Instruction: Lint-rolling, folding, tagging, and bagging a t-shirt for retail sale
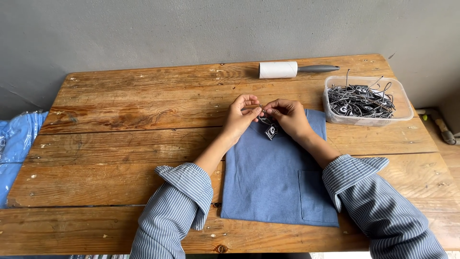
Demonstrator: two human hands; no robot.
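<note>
A folded blue shirt (275,180) lies on the wooden counter (120,144), its collar at the far end. Both hands meet just over that collar: the left hand (241,116) and right hand (287,115) pinch a thin cord between their fingertips, and a small black tag (271,131) hangs from it onto the shirt. To the right stands a clear tub (402,103) of more tags; a lint roller (297,69) lies at the far edge.
</note>
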